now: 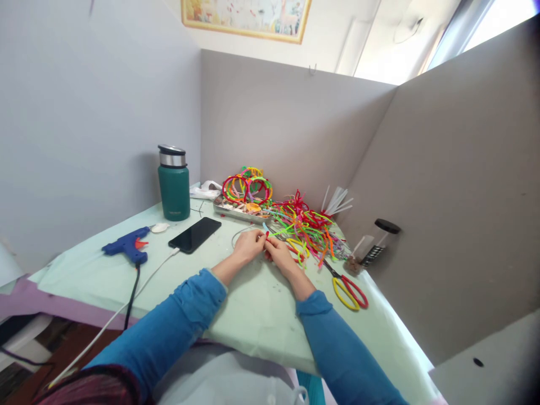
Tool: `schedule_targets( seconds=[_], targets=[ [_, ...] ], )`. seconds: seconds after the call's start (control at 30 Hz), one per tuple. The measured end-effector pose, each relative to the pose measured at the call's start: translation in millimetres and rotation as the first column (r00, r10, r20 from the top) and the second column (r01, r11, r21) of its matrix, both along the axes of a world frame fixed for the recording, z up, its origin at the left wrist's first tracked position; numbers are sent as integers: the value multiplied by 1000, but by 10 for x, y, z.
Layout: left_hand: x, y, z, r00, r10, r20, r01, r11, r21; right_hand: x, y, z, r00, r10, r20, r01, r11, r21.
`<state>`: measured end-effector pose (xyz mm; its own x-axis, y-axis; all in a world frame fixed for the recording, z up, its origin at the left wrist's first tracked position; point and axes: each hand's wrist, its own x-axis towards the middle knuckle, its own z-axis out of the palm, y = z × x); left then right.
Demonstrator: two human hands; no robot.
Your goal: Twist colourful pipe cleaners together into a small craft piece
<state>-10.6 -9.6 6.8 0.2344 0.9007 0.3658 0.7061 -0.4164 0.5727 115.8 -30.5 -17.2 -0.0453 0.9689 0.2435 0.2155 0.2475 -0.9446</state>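
Observation:
My left hand [248, 244] and my right hand [282, 256] meet above the middle of the table, fingertips pinched together. Between them shows a small piece of pipe cleaner [267, 234], red where it leaves the fingers; a light blue tip and a green strand appear beside it, and I cannot tell whether they join. Most of the held piece is hidden by the fingers. Just beyond my right hand spreads a tangled heap of coloured pipe cleaners [301, 219]. Behind my hands, several pipe-cleaner rings [247, 188] stand on a metal tray [236, 214] of small pieces.
Red-and-yellow-handled scissors [352, 291] lie to the right, near a clear jar with a black lid [387, 226]. White sticks [337, 201] stand behind the heap. On the left are a blue glue gun [126, 244], a cabled phone [195, 234] and a green bottle [174, 193]. Grey partitions enclose the table.

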Motion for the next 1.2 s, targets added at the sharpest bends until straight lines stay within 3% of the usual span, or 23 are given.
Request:
schedule_targets(
  seconds=[1.2],
  targets=[
    [8,58,-55,998,-53,-46,53,999,4,26,55,-63,994,-1,109,-5,998,57]
  ],
)
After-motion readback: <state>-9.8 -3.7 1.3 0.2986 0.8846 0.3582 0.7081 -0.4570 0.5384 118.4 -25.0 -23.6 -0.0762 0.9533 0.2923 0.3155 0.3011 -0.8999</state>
